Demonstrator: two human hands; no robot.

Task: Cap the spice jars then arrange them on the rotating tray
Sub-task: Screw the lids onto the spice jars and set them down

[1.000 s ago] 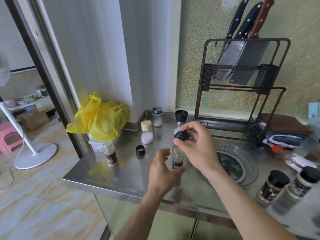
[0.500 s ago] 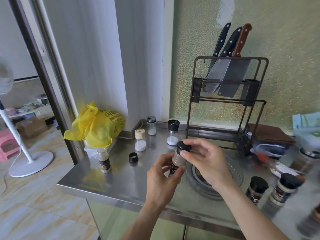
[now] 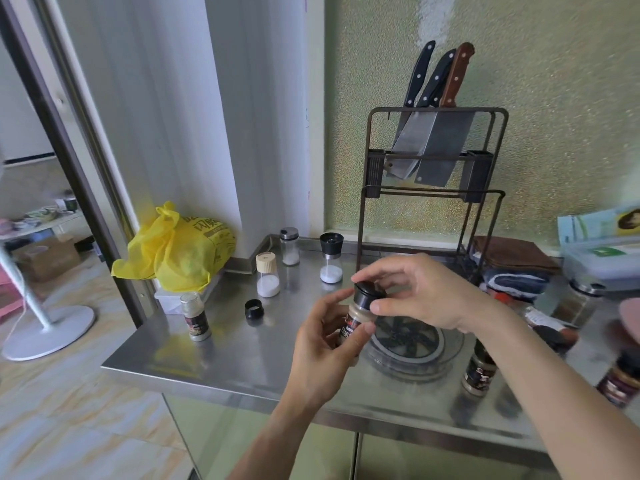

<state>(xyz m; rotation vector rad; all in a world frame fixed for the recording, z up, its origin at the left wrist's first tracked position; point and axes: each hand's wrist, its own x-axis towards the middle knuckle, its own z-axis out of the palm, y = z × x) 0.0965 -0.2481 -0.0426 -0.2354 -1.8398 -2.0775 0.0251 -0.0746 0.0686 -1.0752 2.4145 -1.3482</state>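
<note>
Glass and plastic, by the look of it: the spice jar (image 3: 356, 318) I hold is small and stiff, probably light, with a slick wall and a paper label that gives some grip. My left hand (image 3: 325, 355) holds it off the worktop (image 3: 242, 358), just in front of the rotating tray (image 3: 408, 344), thumb and fingers (image 3: 332, 303) curled round the labelled body. My right hand (image 3: 419, 292) pinches the black cap (image 3: 367, 294) on its neck, thumb in front and fingers arched over the top. I judge the cap is being turned home; the body is the right place to brace, low on the label, and the ribbed cap rim the place to twist. Glass would crack if dropped on steel, so I would set it down upright on the tray, not let go early. A loose cap (image 3: 254, 309) lies to the left, near an uncapped jar (image 3: 195, 317) that I judge comes next.
</note>
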